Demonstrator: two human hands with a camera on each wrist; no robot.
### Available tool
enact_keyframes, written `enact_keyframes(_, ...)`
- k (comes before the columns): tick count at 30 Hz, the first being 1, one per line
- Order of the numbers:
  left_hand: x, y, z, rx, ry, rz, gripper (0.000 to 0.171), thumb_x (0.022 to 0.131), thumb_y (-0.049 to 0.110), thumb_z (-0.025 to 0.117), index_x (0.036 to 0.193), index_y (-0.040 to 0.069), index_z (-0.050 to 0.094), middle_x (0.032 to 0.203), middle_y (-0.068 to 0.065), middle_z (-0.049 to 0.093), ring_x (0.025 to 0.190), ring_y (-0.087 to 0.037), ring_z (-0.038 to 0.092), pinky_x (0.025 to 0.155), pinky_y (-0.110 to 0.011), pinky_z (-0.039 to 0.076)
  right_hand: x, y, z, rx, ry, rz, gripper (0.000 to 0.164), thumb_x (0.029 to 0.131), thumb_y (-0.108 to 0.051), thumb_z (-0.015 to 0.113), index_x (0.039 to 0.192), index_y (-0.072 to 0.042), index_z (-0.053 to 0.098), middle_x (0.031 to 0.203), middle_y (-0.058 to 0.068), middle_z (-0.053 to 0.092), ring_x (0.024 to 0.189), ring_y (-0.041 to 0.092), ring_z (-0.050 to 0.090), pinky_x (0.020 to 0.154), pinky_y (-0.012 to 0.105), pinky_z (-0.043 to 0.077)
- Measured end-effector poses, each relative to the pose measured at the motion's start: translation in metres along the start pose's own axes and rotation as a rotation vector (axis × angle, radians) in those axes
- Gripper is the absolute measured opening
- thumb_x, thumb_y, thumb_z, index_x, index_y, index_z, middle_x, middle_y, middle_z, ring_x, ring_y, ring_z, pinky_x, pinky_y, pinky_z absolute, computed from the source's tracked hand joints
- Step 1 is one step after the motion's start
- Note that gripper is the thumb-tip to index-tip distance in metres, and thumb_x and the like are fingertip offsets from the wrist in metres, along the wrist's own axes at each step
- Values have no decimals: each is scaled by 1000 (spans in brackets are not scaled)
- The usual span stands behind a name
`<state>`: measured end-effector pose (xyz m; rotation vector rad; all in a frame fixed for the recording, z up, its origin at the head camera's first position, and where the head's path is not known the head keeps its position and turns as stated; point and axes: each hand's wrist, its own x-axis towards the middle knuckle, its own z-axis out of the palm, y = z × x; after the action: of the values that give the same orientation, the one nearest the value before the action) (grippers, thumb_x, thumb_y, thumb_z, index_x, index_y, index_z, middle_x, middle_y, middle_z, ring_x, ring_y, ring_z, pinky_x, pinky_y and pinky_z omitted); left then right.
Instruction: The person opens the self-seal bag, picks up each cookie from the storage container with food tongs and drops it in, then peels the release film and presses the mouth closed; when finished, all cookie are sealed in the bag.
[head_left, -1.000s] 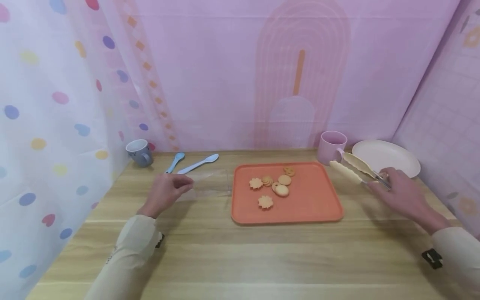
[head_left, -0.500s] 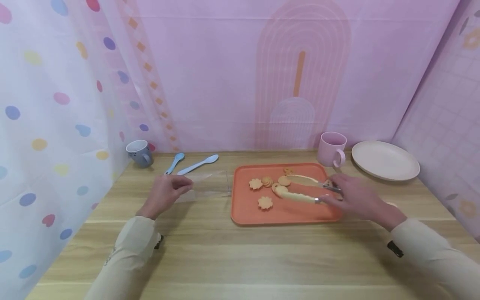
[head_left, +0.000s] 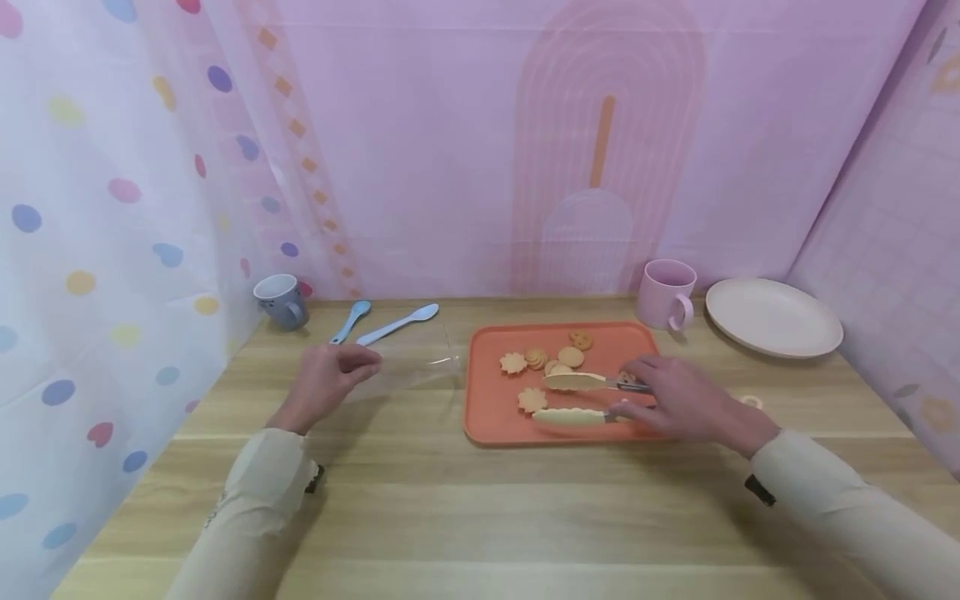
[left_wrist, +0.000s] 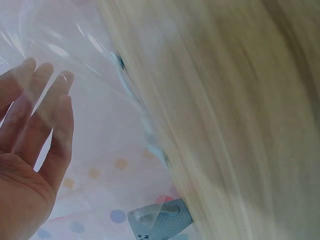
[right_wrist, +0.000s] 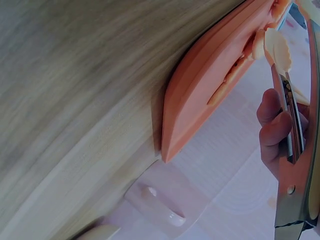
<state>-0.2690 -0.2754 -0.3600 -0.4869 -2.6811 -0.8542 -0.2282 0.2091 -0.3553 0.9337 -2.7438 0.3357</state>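
My left hand (head_left: 326, 379) pinches a clear plastic bag (head_left: 420, 360) at its near end, left of the tray. In the left wrist view the see-through film (left_wrist: 95, 115) spreads around the fingers. My right hand (head_left: 675, 400) grips tongs (head_left: 573, 417) with cream tips and metal arms. Those tips stand apart low over an orange tray (head_left: 495, 429), with nothing seen clasped between them. Close to their ends lies a flower-shaped cookie (head_left: 532, 400). Another flower-shaped cookie (head_left: 513, 362), a swirled cookie (head_left: 536, 358), a round cookie (head_left: 571, 357) and a pretzel-shaped cookie (head_left: 581, 340) sit farther back.
Two blue spoons (head_left: 401, 323) lie behind the bag, and a grey-blue mug (head_left: 281, 302) stands at the back left. At the back right are a pink mug (head_left: 666, 293) and a cream plate (head_left: 776, 317). A pink curtain (head_left: 420, 167) closes off the table's far side.
My right hand has brought the tongs leftward from beside the pink mug to over the tray, then nearer its front. My left hand keeps its place; the bag's far end has shifted slightly.
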Motion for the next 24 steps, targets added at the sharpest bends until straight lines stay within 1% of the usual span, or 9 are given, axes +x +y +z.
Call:
enact_keyframes(2,1,0,0,3,9,10,11,87,4,76,97,1,79,93,-15,79,85,-29,76,71,-17,55,2,-1,0,0,7,-11,48,89,-47,72,112,-5,68,98,4,72,88,17,68,78,38,58)
enact_keyframes(4,1,-1,-1,8,2,6,12,87,5,76,98,2,79,94,-15,79,86,-28,76,70,-16,55,3,-2,-1,-6,7,-15,48,89,-48,71,112,-6,69,99,4,72,88,17,69,78,38,58)
enact_keyframes(6,1,-1,0,14,-11,-2,12,88,7,76,99,2,79,94,-14,79,87,-28,76,72,-21,57,5,-4,-1,-16,2,-14,47,89,-48,71,111,-7,69,99,3,72,88,18,69,78,39,58)
enact_keyframes(9,2,0,1,16,-26,-4,13,88,8,76,100,3,79,96,-13,79,88,-27,76,75,-32,61,7,-7,-2,-27,-7,-9,48,89,-50,71,112,-7,70,100,3,72,90,18,70,79,39,58)
enact_keyframes(11,2,1,2,12,-32,-2,13,89,8,75,100,3,79,96,-12,79,89,-27,76,77,-38,62,9,-8,-3,-29,-14,-13,48,89,-51,70,112,-8,70,101,2,73,91,18,70,79,39,58)
enact_keyframes(14,3,1,4,1,-41,5,13,89,8,75,101,3,78,97,-12,79,90,-27,76,78,-42,61,11,-9,-2,-28,-15,-13,47,89,-51,70,111,-9,71,100,2,73,90,18,69,79,39,59)
enact_keyframes(18,3,2,6,-4,-48,19,13,89,8,75,101,2,78,97,-13,79,90,-27,76,78,-42,62,12,-7,1,-10,-3,-14,44,89,-49,72,109,-10,72,97,2,73,88,17,69,78,38,58)
enact_keyframes(24,1,1,10,-6,-37,40,12,87,6,77,98,2,79,95,-13,79,87,-26,77,75,-36,62,12,-6,5,11,14,-10,45,87,-50,73,109,-10,73,99,2,74,89,16,69,80,37,59)
